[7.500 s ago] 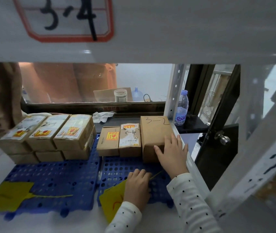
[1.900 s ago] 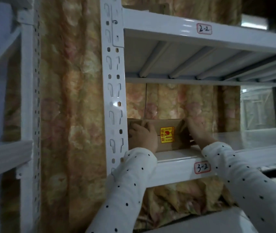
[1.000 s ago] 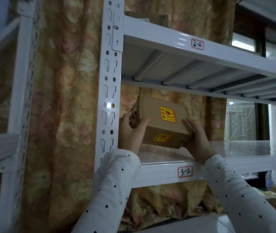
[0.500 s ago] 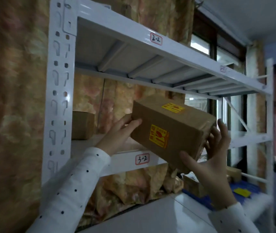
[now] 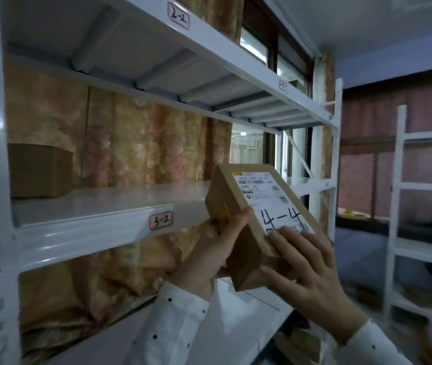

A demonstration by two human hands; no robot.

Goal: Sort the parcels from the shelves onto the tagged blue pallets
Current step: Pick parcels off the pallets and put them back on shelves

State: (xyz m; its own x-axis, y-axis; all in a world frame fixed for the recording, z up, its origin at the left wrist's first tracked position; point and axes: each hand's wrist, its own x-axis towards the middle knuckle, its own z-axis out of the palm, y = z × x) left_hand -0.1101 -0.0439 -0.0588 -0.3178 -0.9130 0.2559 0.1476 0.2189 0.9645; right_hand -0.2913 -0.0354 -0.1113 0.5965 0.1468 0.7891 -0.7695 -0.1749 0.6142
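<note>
Two hands, left hand [image 5: 213,252] and right hand [image 5: 307,272], grip the parcel [image 5: 251,219] between them.

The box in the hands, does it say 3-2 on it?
No, the box held by the left hand and right hand has 4-4 written on its label; 3-2 is on the shelf tag.

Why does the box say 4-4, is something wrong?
Slightly odd, yes: the parcel in both hands has "4-4" written on its label, but the shelf tag beside it reads "3-2", so the numbers do not match. The box itself looks undamaged. Another box sits on that shelf.
</note>
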